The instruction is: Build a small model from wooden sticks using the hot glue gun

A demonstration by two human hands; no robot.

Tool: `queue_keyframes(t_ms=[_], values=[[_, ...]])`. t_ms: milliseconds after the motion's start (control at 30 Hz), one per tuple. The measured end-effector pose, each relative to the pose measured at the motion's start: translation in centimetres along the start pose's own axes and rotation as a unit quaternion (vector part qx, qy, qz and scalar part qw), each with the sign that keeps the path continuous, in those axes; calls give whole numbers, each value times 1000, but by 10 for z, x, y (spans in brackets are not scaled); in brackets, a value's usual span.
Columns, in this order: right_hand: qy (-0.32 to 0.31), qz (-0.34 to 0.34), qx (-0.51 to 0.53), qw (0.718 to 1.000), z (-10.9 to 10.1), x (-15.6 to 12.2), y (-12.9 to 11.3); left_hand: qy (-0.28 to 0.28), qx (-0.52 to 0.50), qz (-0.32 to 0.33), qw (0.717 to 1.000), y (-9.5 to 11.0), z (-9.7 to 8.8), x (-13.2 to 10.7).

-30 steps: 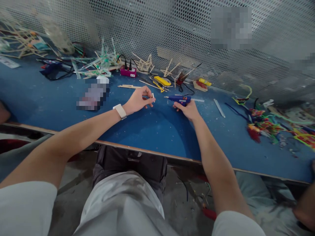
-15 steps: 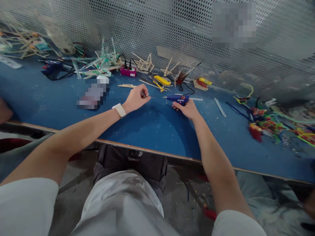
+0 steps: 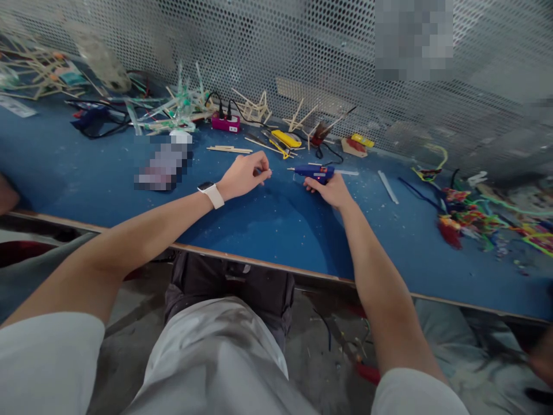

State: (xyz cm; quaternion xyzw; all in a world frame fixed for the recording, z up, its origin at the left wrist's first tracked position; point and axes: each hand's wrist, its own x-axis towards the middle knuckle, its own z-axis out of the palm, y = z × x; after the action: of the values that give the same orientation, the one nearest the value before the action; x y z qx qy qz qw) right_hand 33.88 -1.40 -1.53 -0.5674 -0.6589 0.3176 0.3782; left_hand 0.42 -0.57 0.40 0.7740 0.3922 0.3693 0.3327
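Note:
My right hand (image 3: 330, 189) is wrapped round the handle of a blue glue gun (image 3: 313, 171). The nozzle points left, toward my other hand, and a clear glue stick (image 3: 348, 173) juts from the back. A small red light glows on its body. My left hand (image 3: 246, 176), with a pale-banded watch (image 3: 213, 195) on the wrist, is held above the table just left of the nozzle. Its thumb and forefinger are pinched together; whatever is between them is too small to name. The nozzle and the fingertips are a short gap apart.
Behind my hands lie thin wooden sticks (image 3: 228, 149), a yellow utility knife (image 3: 286, 139) and a magenta power strip (image 3: 225, 123). A loose glue stick (image 3: 387, 187) rests to the right. Stick structures line the metal mesh (image 3: 259, 52). A blurred phone-like object (image 3: 162, 167) lies left on the blue table (image 3: 259, 230).
My left hand has shifted slightly right and its wrist has turned, showing the watch face. The thin bit seen at its fingertips before is hardly visible now. The glue gun has barely moved.

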Motion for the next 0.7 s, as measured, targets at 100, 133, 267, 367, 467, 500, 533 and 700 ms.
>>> queue_keyframes(t_ms=[100, 133, 267, 367, 467, 500, 533, 700], values=[[3, -1, 6, 1000, 0, 1, 2, -6, -12, -8, 1000, 0, -2, 1], [4, -2, 8, 1000, 0, 1, 3, -6, -22, -10, 1000, 0, -2, 1], [8, -6, 1, 1000, 0, 1, 5, -3, -111, -45, 993, -4, 2, 3], [9, -5, -6, 1000, 0, 1, 5, 1, -188, -86, 978, -9, 5, 4], [4, -8, -6, 1000, -1, 1, 2, 9, -247, -116, 962, -13, 6, 6], [2, -7, -4, 1000, -1, 0, 1, 9, -263, -124, 957, -14, 6, 6], [1, -6, -3, 1000, -1, 0, -1, 7, -277, -130, 952, -14, 6, 6], [-5, -20, -9, 1000, 1, -3, -8, -10, -302, -148, 942, -10, 4, 4]])
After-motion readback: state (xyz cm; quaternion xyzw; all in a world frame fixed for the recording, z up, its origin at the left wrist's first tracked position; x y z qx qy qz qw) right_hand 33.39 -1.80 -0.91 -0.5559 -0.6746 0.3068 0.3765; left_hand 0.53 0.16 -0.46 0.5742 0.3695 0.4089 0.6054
